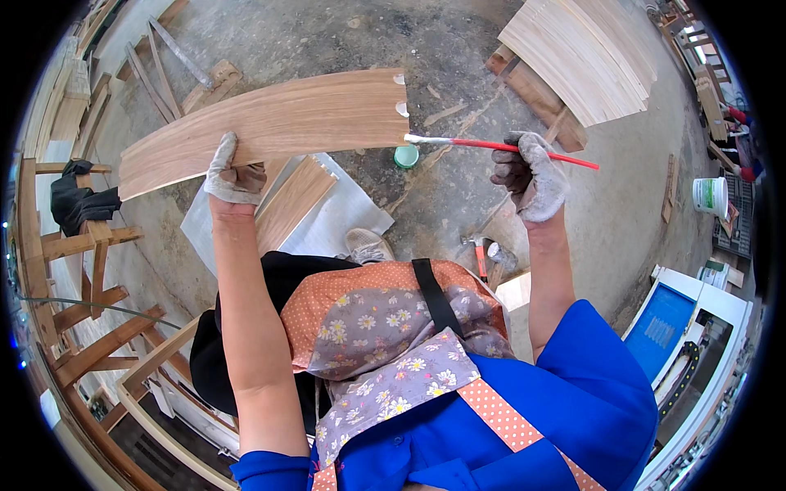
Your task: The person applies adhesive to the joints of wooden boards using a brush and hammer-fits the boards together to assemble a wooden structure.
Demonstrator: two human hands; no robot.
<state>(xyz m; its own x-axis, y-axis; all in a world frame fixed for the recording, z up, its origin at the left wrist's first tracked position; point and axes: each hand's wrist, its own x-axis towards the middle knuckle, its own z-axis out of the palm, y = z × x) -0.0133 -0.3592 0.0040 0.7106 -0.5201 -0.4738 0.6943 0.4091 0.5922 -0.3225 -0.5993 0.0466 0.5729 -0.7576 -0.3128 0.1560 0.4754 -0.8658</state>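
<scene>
Left hand (232, 174) gripping plank (270, 127) held up over floor, right hand (530, 174) clenched round red brush (499, 146), bristles touching plank's notched end, small green pot (406, 155) on floor below, contents unclear, white bucket (709, 195) far right

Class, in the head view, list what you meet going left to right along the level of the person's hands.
Black cloth → left hand → wooden panel → green lid → red-handled brush → right hand → white bucket.
</scene>
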